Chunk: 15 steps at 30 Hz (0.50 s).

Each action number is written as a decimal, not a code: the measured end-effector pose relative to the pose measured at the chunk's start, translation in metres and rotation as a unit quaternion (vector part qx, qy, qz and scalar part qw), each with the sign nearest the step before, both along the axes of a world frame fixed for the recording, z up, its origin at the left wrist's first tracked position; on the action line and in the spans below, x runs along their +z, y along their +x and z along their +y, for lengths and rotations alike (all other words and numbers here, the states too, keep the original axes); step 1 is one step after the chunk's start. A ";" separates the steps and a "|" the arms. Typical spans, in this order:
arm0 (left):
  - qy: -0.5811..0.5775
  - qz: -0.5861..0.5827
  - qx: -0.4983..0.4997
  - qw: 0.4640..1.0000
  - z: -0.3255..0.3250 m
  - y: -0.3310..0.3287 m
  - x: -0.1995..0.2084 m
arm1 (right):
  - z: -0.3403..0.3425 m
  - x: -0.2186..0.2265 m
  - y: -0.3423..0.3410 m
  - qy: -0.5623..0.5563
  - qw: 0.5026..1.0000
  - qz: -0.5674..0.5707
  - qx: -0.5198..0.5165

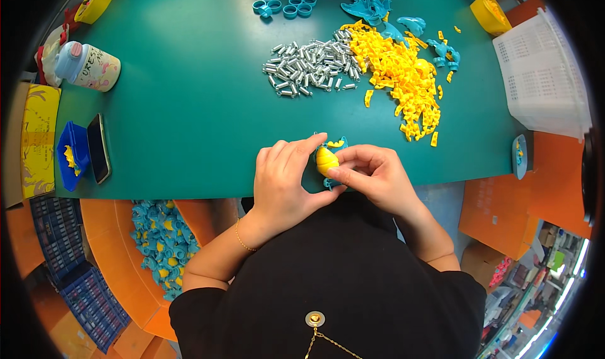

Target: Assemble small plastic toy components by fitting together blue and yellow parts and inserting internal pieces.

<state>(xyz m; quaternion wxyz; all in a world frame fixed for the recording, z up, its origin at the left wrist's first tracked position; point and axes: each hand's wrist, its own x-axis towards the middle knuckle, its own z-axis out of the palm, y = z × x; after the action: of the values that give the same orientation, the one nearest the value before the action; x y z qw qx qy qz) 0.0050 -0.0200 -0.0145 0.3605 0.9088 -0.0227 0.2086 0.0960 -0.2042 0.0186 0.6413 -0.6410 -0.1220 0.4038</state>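
Close to the table's near edge, a small plastic toy part (327, 162) with a rounded, ridged yellow piece and teal pieces around it sits between my two hands. My left hand (282, 173) curls around its left side, with the fingertips at the top and the thumb below. My right hand (373, 175) pinches the yellow piece from the right between thumb and fingers. Much of the teal portion is hidden behind the fingers. Beyond the hands lie a heap of small metal springs (309, 66) and a larger pile of yellow plastic pieces (406, 81).
Teal rings (301, 6) and teal shells (365, 7) lie at the back of the green table (189, 107). A bottle (88, 66), a phone (99, 148) and a blue tray (74, 156) stand left. A white crate (539, 72) is right; a box of teal-yellow parts (157, 242) sits below left.
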 end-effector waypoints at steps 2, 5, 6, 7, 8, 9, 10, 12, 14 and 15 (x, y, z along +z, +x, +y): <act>-0.003 -0.001 -0.007 1.000 0.001 0.001 0.002 | -0.001 0.000 0.001 0.002 1.000 0.007 0.013; -0.003 -0.012 -0.006 1.000 0.002 0.001 -0.002 | 0.001 0.002 -0.002 -0.025 0.994 -0.100 0.024; -0.003 -0.011 -0.005 1.000 0.002 0.000 -0.002 | 0.003 0.008 -0.003 -0.049 0.977 -0.198 0.053; -0.004 -0.011 -0.009 1.000 0.003 -0.001 -0.003 | 0.004 0.012 -0.003 -0.072 0.949 -0.295 0.081; -0.006 -0.011 -0.014 1.000 0.003 -0.001 -0.003 | 0.004 0.011 -0.004 -0.072 0.949 -0.295 0.081; -0.005 -0.011 -0.014 1.000 0.004 -0.001 -0.003 | 0.005 0.010 -0.005 -0.077 0.951 -0.292 0.071; -0.004 -0.015 -0.013 1.000 0.003 -0.001 -0.002 | 0.004 0.008 -0.006 -0.083 0.952 -0.289 0.060; -0.002 -0.021 -0.016 1.000 0.002 -0.001 -0.001 | 0.005 0.000 -0.011 -0.060 0.972 -0.224 0.024; 0.002 -0.022 -0.017 1.000 0.003 0.000 -0.002 | 0.006 -0.001 -0.011 -0.036 0.986 -0.162 -0.017; 0.002 -0.026 -0.023 0.999 0.003 0.000 -0.001 | 0.007 0.002 -0.011 -0.043 0.983 -0.178 -0.017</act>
<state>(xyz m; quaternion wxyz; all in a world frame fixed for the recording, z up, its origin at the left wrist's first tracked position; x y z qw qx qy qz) 0.0046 -0.0166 -0.0160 0.3623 0.9031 -0.0534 0.2243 0.0846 -0.1973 0.0208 0.5878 -0.7317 -0.2055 0.2773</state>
